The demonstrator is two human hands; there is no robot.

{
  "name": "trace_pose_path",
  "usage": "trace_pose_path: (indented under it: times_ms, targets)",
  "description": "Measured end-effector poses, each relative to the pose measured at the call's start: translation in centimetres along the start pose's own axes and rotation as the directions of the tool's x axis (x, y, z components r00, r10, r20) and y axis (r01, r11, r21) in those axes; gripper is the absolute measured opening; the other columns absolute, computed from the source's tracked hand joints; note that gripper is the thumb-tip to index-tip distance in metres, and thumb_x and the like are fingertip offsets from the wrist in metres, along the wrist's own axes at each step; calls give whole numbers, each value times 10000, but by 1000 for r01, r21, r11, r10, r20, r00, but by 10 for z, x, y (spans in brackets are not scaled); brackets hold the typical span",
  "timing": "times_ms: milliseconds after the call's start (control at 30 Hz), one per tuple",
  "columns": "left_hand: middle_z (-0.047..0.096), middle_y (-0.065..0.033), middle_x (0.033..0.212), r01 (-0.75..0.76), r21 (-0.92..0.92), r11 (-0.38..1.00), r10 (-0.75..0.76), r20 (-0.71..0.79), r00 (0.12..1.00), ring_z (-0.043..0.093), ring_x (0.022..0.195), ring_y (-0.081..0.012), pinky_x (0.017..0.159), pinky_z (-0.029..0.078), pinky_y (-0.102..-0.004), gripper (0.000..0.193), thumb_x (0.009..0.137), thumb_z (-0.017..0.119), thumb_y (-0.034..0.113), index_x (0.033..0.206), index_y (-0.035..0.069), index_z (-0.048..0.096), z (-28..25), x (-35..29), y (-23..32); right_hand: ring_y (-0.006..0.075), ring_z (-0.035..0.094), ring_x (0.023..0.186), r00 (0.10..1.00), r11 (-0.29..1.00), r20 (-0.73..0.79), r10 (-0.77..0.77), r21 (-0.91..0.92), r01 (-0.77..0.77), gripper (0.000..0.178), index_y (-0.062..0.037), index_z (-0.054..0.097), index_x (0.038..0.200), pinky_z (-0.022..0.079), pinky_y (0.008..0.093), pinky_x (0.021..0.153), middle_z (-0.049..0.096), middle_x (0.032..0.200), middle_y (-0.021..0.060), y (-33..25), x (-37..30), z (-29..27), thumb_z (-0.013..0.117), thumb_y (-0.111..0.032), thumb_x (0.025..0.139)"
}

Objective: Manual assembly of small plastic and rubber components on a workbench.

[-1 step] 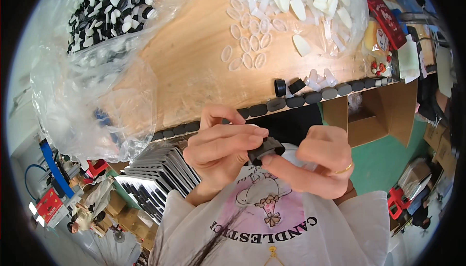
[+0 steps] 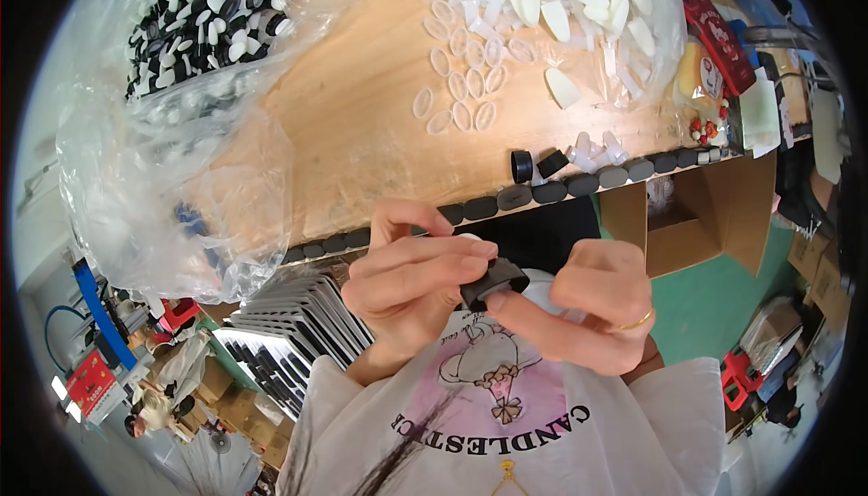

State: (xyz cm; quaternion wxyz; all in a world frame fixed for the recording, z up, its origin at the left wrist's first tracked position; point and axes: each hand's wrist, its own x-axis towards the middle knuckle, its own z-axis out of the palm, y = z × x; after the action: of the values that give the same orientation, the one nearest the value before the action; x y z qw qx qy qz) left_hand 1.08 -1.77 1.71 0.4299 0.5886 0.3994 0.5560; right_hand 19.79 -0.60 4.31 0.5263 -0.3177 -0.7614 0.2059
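My left hand [image 2: 398, 270] pinches a small black cap [image 2: 494, 284] between its fingers, in front of my shirt. A bit of something white [image 2: 470, 237] shows by its fingertips, too small to name. My right hand [image 2: 597, 306] is closed, its upper fingers curled. One of its fingertips presses at the open end of the same cap. Just beyond my hands, a row of dark oval caps [image 2: 515, 197] runs along the table edge. Two more black caps [image 2: 522, 166] lie behind that row, beside several translucent white plugs [image 2: 592, 152].
Clear oval rings [image 2: 458, 86] lie on the wooden table [image 2: 344, 125]. A plastic bag of black and white parts [image 2: 208, 35] is at the far left, and pale wedge-shaped pieces [image 2: 561, 87] at the far right. Below the table stand a cardboard box [image 2: 705, 216] and stacked trays [image 2: 289, 342].
Both hands and the cap have shifted very slightly. Nothing has been let go or newly taken hold of.
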Motion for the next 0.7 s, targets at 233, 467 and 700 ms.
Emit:
trace_pose_path:
  times_ms: [233, 467, 700]
  targets:
    - [760, -88, 911, -137, 230, 963, 156, -67, 985, 546, 868, -252, 778, 442, -333, 246, 676, 684, -22, 899, 42, 766, -9, 3, 10, 90, 308, 482, 1000, 999, -7, 2, -52, -3, 399, -38, 755, 845, 201, 242, 432, 433, 867, 37, -7, 9, 14, 744, 13, 449]
    - [742, -94, 989, -97, 263, 960, 89, 42, 995, 638, 912, -288, 809, 507, -368, 232, 808, 762, 191, 953, 10, 747, -16, 4, 22, 233, 470, 796, 924, 932, 137, 357, -120, -342, 221, 17, 726, 923, 373, 312, 650, 489, 919, 102, -25, -8, 6, 739, -54, 714]
    - [718, -61, 953, 98, 59, 993, -86, -184, 979, 595, 896, -253, 775, 502, -349, 363, 678, 825, 51, 1028, 48, 729, -5, -8, 8, 173, 483, 817, 841, 731, 115, 528, 443, -519, 311, 87, 542, 1211, 389, 266, 696, 569, 1080, 152, 7, -19, -2, 537, -13, 917]
